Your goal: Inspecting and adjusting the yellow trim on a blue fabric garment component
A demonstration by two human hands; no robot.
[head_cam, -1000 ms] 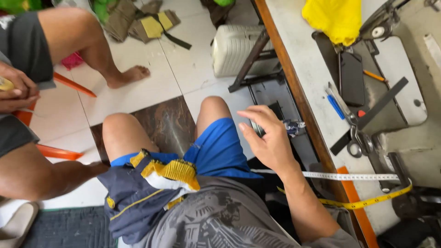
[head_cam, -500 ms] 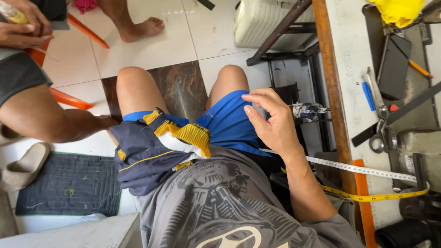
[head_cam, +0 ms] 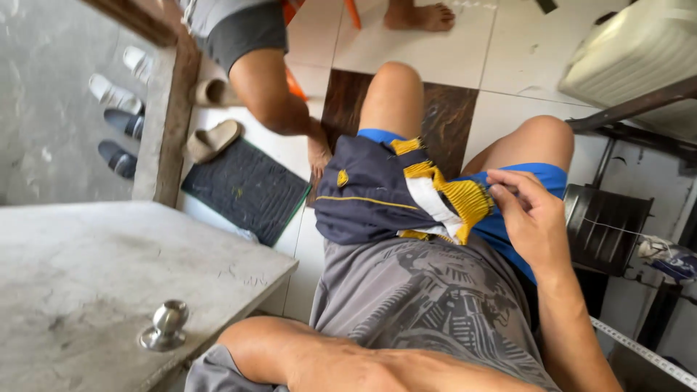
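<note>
While it lies bunched on the lap, the navy fabric garment with yellow ribbed trim [head_cam: 392, 192] is pinched at its edge by the right hand [head_cam: 534, 218]; the left hand is out of view.

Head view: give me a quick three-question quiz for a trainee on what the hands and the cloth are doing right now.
1. True or false: the right hand touches the yellow ribbed edge of the navy cloth.
2. Where does the cloth lie? A) on the mat B) on the person's lap C) on the grey slab
3. Fill in: the metal knob stands on the grey ____.

Key: 1 true; 2 B; 3 slab. The left hand is out of view; only its forearm shows.
</note>
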